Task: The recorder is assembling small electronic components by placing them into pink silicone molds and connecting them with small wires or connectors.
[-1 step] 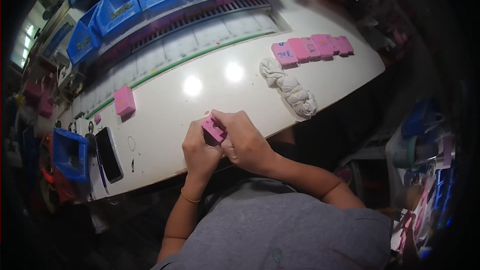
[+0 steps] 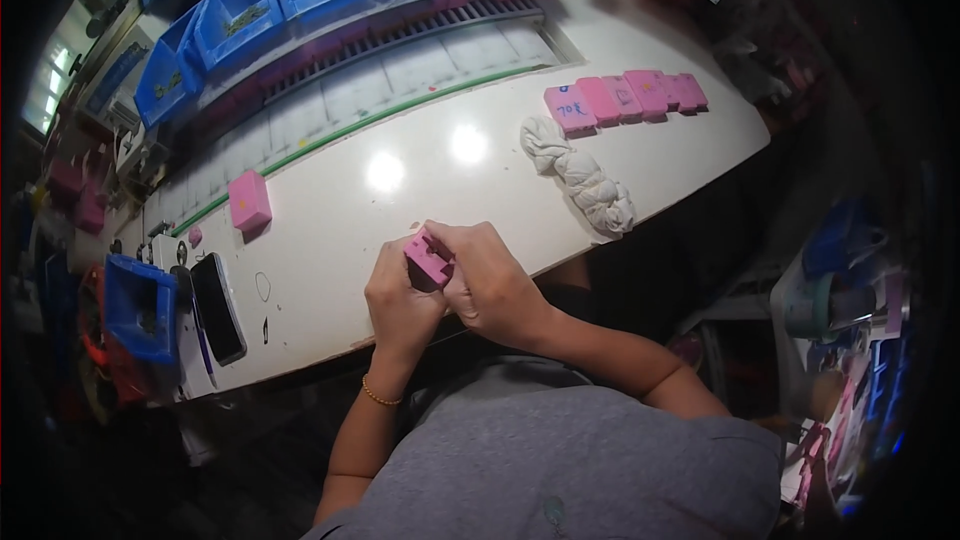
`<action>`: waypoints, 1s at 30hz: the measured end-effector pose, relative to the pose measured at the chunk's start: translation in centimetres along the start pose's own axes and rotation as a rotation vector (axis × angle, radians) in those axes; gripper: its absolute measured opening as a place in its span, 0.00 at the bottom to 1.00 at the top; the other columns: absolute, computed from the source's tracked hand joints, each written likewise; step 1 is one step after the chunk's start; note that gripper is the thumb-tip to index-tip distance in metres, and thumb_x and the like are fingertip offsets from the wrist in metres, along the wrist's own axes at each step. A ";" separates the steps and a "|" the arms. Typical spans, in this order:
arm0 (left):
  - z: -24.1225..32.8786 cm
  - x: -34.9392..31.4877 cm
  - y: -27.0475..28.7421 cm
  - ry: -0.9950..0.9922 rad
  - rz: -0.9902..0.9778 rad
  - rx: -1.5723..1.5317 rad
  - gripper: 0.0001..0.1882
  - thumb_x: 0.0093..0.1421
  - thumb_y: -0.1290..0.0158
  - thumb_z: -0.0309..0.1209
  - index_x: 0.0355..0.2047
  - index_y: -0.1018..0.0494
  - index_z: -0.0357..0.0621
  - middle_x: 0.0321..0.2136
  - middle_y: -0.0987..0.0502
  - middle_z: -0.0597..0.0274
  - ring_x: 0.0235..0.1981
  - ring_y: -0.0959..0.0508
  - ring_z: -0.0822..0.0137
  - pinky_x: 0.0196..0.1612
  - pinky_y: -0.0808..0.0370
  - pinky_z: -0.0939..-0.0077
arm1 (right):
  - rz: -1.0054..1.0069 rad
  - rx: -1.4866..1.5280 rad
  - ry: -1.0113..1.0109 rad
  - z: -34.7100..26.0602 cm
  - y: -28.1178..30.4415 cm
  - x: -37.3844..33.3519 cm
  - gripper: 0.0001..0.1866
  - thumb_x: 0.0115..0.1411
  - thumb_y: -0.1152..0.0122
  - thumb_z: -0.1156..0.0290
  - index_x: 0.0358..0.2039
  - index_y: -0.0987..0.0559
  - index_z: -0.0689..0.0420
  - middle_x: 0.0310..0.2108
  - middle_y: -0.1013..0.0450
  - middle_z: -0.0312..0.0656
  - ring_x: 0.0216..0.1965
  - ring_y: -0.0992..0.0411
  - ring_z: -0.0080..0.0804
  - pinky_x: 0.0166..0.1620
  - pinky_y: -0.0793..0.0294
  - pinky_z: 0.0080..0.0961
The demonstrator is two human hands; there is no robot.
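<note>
A bright window (image 2: pixel 58 72) stands left beyond the white table (image 2: pixel 330 260), whose top shows two glares (image 2: pixel 385 172).

1. The bare left hand (image 2: pixel 395 290) and bare right hand (image 2: pixel 492 280) together grip a notched pink block (image 2: pixel 424 256) over the white counter (image 2: pixel 470 195).
2. A twisted white cloth (image 2: pixel 585 180) lies just beside a row of pink rectangular blocks (image 2: pixel 625 100).
3. A black rectangular phone (image 2: pixel 217 310) lies at left.

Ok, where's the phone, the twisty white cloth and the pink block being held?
Phone (image 2: pixel 218 310): head view, middle of its dark screen.
Twisty white cloth (image 2: pixel 583 178): head view, on its middle folds.
Held pink block (image 2: pixel 424 257): head view, on its upward-facing side.
</note>
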State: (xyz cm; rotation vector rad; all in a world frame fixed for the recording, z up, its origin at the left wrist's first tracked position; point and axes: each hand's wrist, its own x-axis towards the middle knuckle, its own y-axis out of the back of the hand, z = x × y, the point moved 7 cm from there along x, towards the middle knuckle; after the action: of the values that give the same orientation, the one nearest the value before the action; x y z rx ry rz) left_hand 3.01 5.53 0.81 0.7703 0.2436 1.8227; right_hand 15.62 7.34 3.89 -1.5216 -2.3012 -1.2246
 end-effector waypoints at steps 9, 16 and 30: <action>-0.2 0.2 0.0 0.028 -0.022 -0.025 0.19 0.50 0.33 0.30 0.40 0.25 0.38 0.31 0.21 0.53 0.31 0.20 0.61 0.37 0.23 0.69 | -0.111 0.143 -0.119 2.6 -0.1 1.0 0.22 0.71 0.54 0.64 0.62 0.36 0.61 0.41 0.26 0.56 0.40 0.25 0.48 0.46 0.26 0.37; -0.2 0.3 0.1 0.023 -0.118 -0.086 0.29 0.45 0.28 0.30 0.46 0.27 0.37 0.39 0.26 0.52 0.37 0.20 0.56 0.42 0.21 0.67 | -0.176 0.445 -0.386 4.8 0.1 0.1 0.23 0.74 0.61 0.61 0.63 0.38 0.58 0.41 0.25 0.52 0.39 0.22 0.39 0.45 0.25 0.33; 1.7 -0.1 2.1 0.074 -0.098 0.081 0.19 0.66 0.48 0.32 0.54 0.30 0.34 0.39 0.25 0.46 0.37 0.20 0.54 0.41 0.23 0.68 | 0.076 -0.339 0.088 1.4 3.7 0.8 0.25 0.60 0.43 0.71 0.59 0.32 0.55 0.40 0.29 0.45 0.41 0.28 0.45 0.45 0.24 0.38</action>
State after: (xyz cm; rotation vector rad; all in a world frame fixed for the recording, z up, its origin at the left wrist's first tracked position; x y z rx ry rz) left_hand 2.44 4.27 3.13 0.7355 0.3989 1.7583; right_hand 18.68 9.44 5.37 -1.5983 -2.0379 -1.6903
